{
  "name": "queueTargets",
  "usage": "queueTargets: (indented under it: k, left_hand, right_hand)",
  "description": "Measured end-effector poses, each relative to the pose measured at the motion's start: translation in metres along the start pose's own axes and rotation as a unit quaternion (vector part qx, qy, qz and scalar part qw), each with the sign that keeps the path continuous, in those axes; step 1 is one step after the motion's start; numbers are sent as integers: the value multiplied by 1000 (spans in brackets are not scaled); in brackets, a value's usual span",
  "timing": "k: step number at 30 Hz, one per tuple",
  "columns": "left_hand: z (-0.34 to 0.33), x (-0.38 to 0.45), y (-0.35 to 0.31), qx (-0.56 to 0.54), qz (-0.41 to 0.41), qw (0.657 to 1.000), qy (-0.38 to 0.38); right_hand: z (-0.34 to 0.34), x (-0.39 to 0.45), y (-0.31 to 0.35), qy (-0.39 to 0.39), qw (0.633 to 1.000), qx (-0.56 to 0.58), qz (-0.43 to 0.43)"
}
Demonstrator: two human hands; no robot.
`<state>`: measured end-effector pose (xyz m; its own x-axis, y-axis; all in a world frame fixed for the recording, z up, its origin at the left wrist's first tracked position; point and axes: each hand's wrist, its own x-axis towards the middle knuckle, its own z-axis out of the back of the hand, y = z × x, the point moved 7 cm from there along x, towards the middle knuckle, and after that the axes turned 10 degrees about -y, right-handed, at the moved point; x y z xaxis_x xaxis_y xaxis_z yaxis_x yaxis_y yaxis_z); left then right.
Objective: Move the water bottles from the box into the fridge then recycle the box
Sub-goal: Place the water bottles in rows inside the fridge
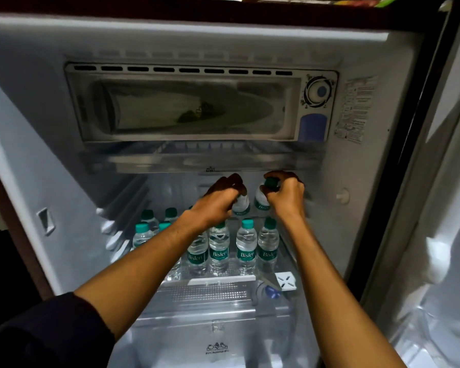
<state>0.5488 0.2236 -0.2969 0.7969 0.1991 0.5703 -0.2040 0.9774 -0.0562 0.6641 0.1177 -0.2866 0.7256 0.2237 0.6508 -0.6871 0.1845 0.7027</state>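
Both grips curled round upright bottles: left grip (pixel 221 197) on bottle (pixel 241 205), right grip (pixel 286 193) on second bottle (pixel 262 201). Shelf (pixel 223 281) directly below; front row nearer.

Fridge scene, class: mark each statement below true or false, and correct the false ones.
1. Each hand holds a bottle. True: the left hand grips one bottle, the right hand another.
2. The fridge door is closed. False: it is open, showing the shelf.
3. The standing bottles have green caps. True.
4. The held bottles are going into the freezer compartment. False: they are below it, at the back of the shelf.
5. The cardboard box sits on the shelf. False: no box is visible.
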Motion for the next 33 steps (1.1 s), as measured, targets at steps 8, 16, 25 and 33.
queueTargets:
  k: [8,16,25,33]
  left_hand:
    - [-32,44,23,-18,22,997,75]
    - [-70,49,32,-15,39,991,126]
    - [-100,43,33,9,47,986,163]
    - [-102,44,36,15,66,985,160]
  right_hand:
    - [-44,29,-30,132,986,-94,-42]
    - [-67,24,-53,205,965,-143,-83]
    - [-84,7,-80,247,941,-188,-134]
    - [-92,4,-90,268,923,-232,-149]
